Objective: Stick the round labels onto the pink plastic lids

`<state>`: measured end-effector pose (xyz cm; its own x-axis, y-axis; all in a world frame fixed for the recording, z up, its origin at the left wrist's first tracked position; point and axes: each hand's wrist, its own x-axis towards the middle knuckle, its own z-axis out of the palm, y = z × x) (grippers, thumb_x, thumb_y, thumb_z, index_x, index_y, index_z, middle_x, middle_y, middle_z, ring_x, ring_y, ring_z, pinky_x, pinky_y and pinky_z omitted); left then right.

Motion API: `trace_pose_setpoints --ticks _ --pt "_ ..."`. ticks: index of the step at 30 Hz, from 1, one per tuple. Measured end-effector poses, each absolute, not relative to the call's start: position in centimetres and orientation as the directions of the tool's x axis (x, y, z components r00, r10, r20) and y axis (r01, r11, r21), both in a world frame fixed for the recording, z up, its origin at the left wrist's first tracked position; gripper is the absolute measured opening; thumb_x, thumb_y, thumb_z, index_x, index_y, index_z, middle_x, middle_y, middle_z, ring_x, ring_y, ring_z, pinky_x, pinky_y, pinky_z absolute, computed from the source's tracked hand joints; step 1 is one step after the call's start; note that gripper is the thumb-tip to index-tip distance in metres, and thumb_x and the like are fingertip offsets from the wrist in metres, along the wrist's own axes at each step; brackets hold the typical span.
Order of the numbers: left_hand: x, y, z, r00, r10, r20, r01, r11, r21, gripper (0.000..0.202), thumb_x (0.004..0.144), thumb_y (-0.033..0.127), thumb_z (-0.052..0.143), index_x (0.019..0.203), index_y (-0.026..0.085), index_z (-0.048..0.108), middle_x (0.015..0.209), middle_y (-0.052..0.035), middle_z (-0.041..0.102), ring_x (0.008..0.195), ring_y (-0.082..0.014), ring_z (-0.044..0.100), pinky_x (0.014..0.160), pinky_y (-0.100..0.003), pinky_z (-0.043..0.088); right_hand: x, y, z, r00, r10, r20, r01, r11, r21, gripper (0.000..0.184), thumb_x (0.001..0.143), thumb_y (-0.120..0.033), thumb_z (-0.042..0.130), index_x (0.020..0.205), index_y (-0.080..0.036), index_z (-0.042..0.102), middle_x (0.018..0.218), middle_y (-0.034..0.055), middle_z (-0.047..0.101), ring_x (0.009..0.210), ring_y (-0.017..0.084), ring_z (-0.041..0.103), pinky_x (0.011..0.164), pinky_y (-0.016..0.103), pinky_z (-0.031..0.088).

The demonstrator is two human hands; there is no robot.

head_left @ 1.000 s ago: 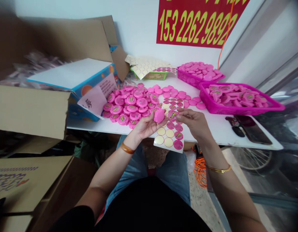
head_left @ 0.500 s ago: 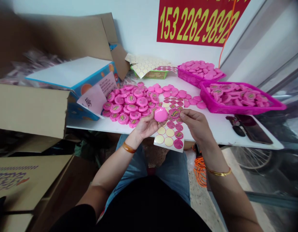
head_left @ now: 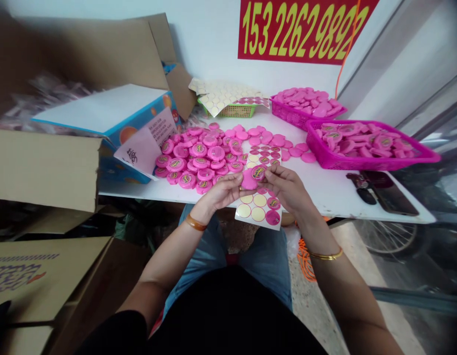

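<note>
My left hand [head_left: 225,191] grips a round pink plastic case [head_left: 248,181] by its left side, fingers closed around the edge. Between the thumb and finger of my right hand [head_left: 285,185] is a round printed sticker [head_left: 258,172], which overlaps the upper right of the case. Whether it is stuck down I cannot tell. Below both hands lies a sticker sheet [head_left: 251,222], part of it over the table's front edge, with bare cream circles on the left and pink stickers on the right. A heap of pink cases with labels [head_left: 201,163] lies left of my hands.
Plain pink cases [head_left: 267,137] lie scattered behind the sheet. At the right stand two magenta baskets [head_left: 369,163] [head_left: 287,113] of pink cases. A green basket [head_left: 234,111] holds more sheets. Cardboard boxes [head_left: 47,167] crowd the left; a phone [head_left: 389,192] and keys [head_left: 361,187] lie right.
My right hand has moved left, bringing the sticker from beside the pink case to over its upper right. My left hand still holds the case. The view has shifted slightly.
</note>
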<state>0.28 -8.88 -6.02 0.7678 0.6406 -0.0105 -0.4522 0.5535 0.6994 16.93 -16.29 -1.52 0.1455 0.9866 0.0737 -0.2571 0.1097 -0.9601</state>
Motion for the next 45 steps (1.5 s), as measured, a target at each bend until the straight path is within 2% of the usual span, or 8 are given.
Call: trace_pose_setpoints --ticks 3,7,12,15,20,27,35,45 --pt "0.2 -8.6 -6.2 0.759 0.651 -0.009 -0.481 0.569 0.667 0.016 0.084 0.015 0.059 0.098 0.009 0.065 0.1 -0.0136 0.071 0.108 -0.0257 0.065 0.103 -0.046 0.045 17.4 -16.4 -1.5 0.145 0.987 0.069 -0.252 0.105 -0.962 0.024 0.064 -0.039 0.08 0.073 -0.021 0.067 0.075 -0.0004 0.064 0.073 0.014 0.06 0.077 0.034 0.054" --pt "0.3 -8.4 -6.3 0.743 0.669 -0.008 -0.526 0.591 0.611 0.015 0.085 0.015 0.058 0.098 0.012 0.064 0.104 -0.0117 0.07 0.108 -0.0246 0.064 0.104 -0.044 0.045 18.2 -16.5 -1.2 0.152 0.98 0.125 -0.028 0.131 -0.991 0.02 0.068 -0.038 0.077 0.075 -0.021 0.069 0.074 -0.0005 0.064 0.067 0.012 0.056 0.069 0.03 0.049" --pt "0.5 -8.2 -6.4 0.757 0.653 0.016 -0.525 0.595 0.609 0.006 0.084 0.014 0.058 0.085 0.012 0.064 0.096 -0.011 0.071 0.104 -0.0239 0.065 0.103 -0.044 0.045 18.5 -16.1 -0.3 0.061 0.967 0.249 0.215 0.231 -0.949 0.017 0.074 -0.038 0.072 0.074 -0.021 0.071 0.094 0.0039 0.068 0.089 0.018 0.06 0.08 0.034 0.047" --pt "0.8 -8.2 -6.2 0.771 0.636 0.029 -0.513 0.593 0.62 0.007 0.083 0.014 0.059 0.085 0.011 0.064 0.091 -0.0115 0.07 0.104 -0.0242 0.065 0.102 -0.044 0.045 18.4 -15.7 0.1 0.028 0.962 0.27 0.285 0.252 -0.925 0.017 0.073 -0.038 0.073 0.071 -0.021 0.071 0.095 0.0043 0.068 0.094 0.019 0.06 0.083 0.035 0.046" --pt "1.0 -8.5 -5.9 0.766 0.643 0.021 -0.512 0.59 0.624 0.006 0.08 0.012 0.061 0.075 0.012 0.061 0.081 -0.0086 0.067 0.101 -0.0234 0.064 0.103 -0.045 0.042 18.1 -15.4 0.3 0.025 0.966 0.257 0.293 0.239 -0.926 0.016 0.072 -0.036 0.072 0.068 -0.021 0.071 0.089 0.0036 0.068 0.086 0.017 0.06 0.076 0.033 0.047" --pt "1.0 -8.9 -5.7 0.767 0.636 0.089 -0.532 0.552 0.643 0.015 0.079 0.013 0.062 0.065 0.013 0.057 0.078 -0.0056 0.065 0.082 -0.0161 0.063 0.1 -0.042 0.045 18.0 -15.4 0.6 0.036 0.975 0.217 0.285 0.198 -0.938 0.01 0.072 -0.029 0.071 0.065 -0.021 0.071 0.079 0.0015 0.067 0.075 0.014 0.059 0.067 0.03 0.045" --pt "1.1 -9.0 -5.9 0.742 0.669 0.047 -0.521 0.53 0.669 0.017 0.08 0.015 0.062 0.065 0.015 0.055 0.076 -0.0045 0.062 0.081 -0.0162 0.061 0.1 -0.043 0.043 17.7 -15.6 0.6 0.091 0.958 0.274 0.325 0.232 -0.917 0.009 0.071 -0.026 0.07 0.063 -0.022 0.07 0.079 0.0014 0.067 0.076 0.015 0.059 0.072 0.032 0.047" --pt "1.1 -9.3 -5.8 0.74 0.669 0.065 -0.532 0.524 0.665 0.015 0.079 0.016 0.063 0.066 0.015 0.056 0.081 -0.0049 0.065 0.084 -0.0169 0.062 0.098 -0.043 0.044 17.6 -15.6 0.6 0.083 0.945 0.315 0.382 0.262 -0.886 0.009 0.071 -0.025 0.068 0.064 -0.02 0.068 0.078 0.0023 0.066 0.072 0.014 0.059 0.069 0.032 0.047"
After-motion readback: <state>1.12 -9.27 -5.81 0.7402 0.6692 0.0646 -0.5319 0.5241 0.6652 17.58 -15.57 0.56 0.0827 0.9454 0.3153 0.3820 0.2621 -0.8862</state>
